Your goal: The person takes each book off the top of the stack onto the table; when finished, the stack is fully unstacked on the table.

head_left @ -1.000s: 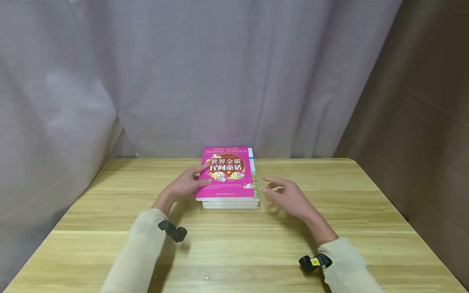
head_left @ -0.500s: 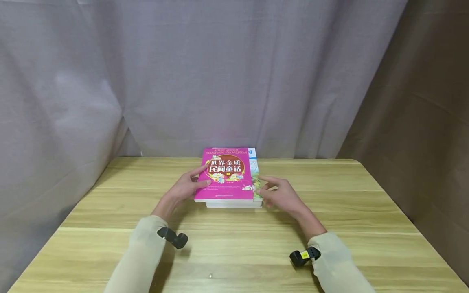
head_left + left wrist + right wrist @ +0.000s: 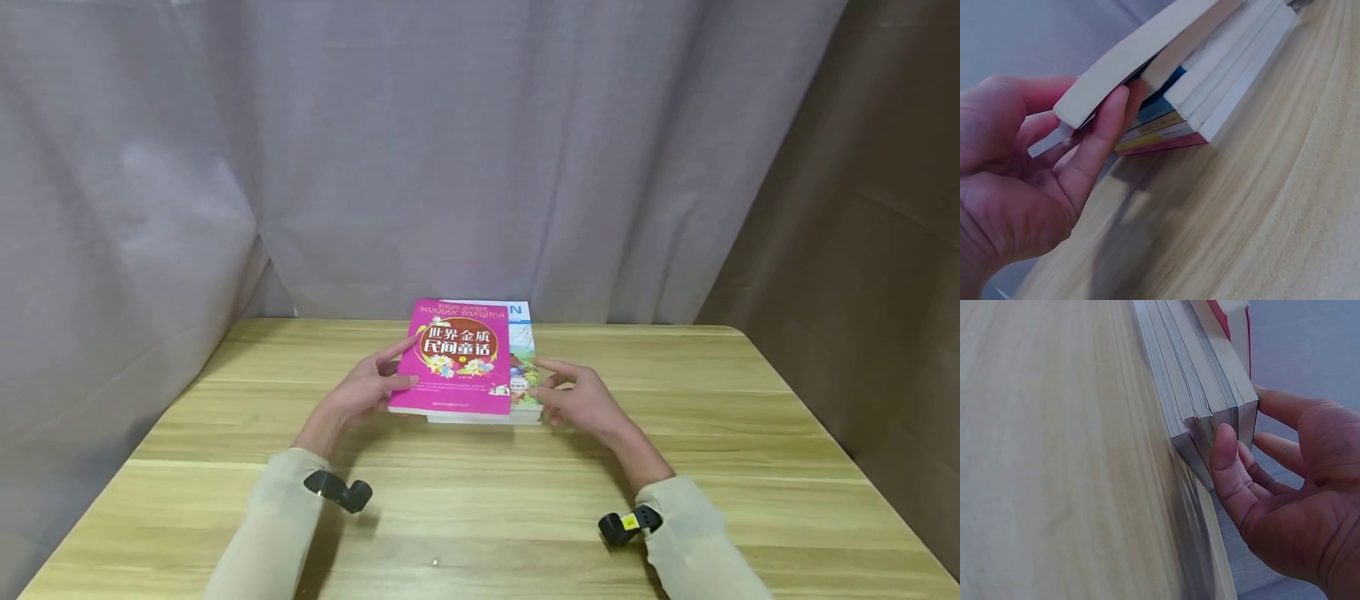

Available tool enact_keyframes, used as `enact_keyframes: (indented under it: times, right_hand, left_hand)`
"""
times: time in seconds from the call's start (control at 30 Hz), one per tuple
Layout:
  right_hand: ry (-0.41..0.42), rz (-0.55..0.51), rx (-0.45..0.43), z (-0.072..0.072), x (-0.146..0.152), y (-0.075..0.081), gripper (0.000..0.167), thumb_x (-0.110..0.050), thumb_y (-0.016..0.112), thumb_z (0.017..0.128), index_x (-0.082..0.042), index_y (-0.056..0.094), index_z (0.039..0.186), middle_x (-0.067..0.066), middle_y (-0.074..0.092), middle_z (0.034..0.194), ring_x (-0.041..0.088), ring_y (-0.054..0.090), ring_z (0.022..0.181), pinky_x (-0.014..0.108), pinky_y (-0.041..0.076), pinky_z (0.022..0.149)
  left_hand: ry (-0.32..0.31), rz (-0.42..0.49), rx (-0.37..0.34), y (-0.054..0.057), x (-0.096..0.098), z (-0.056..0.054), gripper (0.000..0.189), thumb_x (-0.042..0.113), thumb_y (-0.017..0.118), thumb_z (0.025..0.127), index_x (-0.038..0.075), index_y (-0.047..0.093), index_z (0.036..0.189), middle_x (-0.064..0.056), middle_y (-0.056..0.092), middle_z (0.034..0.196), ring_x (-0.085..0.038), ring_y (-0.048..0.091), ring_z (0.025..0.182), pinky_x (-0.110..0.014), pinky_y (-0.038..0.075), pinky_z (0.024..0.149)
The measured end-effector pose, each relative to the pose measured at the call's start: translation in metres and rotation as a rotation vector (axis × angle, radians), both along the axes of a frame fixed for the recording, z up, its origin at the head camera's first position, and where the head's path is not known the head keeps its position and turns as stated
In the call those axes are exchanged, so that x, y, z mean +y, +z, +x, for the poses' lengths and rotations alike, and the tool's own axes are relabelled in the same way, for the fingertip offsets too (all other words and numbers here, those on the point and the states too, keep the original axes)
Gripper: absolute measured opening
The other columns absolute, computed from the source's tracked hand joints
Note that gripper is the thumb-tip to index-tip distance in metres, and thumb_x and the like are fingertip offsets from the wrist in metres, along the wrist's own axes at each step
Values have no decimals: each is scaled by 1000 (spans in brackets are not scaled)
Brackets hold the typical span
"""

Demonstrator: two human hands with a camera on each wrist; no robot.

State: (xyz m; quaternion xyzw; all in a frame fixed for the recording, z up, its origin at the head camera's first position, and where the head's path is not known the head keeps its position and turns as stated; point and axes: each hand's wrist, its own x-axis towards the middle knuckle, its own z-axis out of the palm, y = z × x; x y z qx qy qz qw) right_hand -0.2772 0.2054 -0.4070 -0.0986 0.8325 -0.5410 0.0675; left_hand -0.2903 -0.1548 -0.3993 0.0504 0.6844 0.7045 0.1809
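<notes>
In the head view a pink paperback book (image 3: 457, 396) with Chinese lettering lies uppermost on a stack, offset to the left. My left hand (image 3: 363, 387) grips its left edge, finger and thumb on the cover. In the left wrist view other fingers (image 3: 1110, 115) pass under the overhanging book. Beneath lies a picture-cover book (image 3: 525, 342) with a blue N, its right strip exposed. My right hand (image 3: 585, 404) holds the right edge of that book; in the right wrist view its digits bend round the near corner of the page blocks (image 3: 1222, 403).
Several books make up the stack, which stands at the far edge of the wooden table (image 3: 480, 500). A grey curtain (image 3: 450, 167) hangs right behind it. A tiny pale speck (image 3: 435, 562) lies on the near tabletop. Each wrist wears a black camera band.
The left hand has drawn the pink book leftward, baring more of the picture cover beneath. My right hand has come in from the right and taken hold of the stack's right edge.
</notes>
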Motion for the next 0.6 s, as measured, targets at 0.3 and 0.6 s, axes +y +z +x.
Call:
enact_keyframes:
  times: [0.3, 0.6]
  right_hand:
    - [18, -2, -16, -2, 1, -1, 66, -21, 77, 98, -12, 51, 157, 18, 67, 108, 24, 69, 70, 35, 64, 65]
    - [23, -3, -11, -4, 6, -3, 66, -21, 77, 98, -11, 50, 158, 20, 67, 110, 24, 71, 70, 35, 64, 63]
  left_hand:
    - [46, 97, 33, 5, -4, 7, 80, -7, 58, 102, 28, 31, 167, -28, 39, 163, -20, 75, 101, -32, 64, 89]
    - [94, 115, 117, 21, -12, 18, 81, -6, 62, 100, 27, 31, 167, -31, 42, 161, -18, 78, 88, -33, 66, 74]
